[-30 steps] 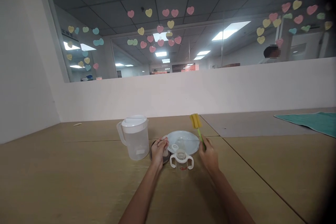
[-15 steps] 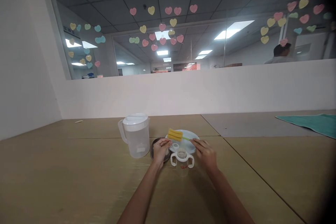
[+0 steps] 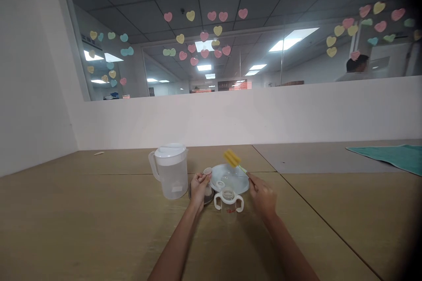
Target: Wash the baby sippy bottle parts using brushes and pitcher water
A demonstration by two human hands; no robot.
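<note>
My left hand (image 3: 199, 188) is closed on a small clear cap-like piece (image 3: 207, 172), held just above a dark round dish (image 3: 191, 195). My right hand (image 3: 262, 192) grips the green handle of a yellow sponge brush (image 3: 232, 157), whose head points up and to the left over the white plate (image 3: 239, 176). A two-handled clear baby bottle (image 3: 228, 199) stands between my hands. A small white ring (image 3: 220, 184) lies on the plate's near edge.
A lidded clear pitcher (image 3: 169, 170) stands left of the dish on the tan table (image 3: 99, 224). A teal cloth (image 3: 392, 153) lies at the far right. A white partition (image 3: 250, 112) with heart-stickered glass runs behind; a person (image 3: 358, 68) sits beyond it.
The sponge brush swung down from upright to lie over the plate, then rose to a slant. My left hand lifted the small clear piece off the dark dish.
</note>
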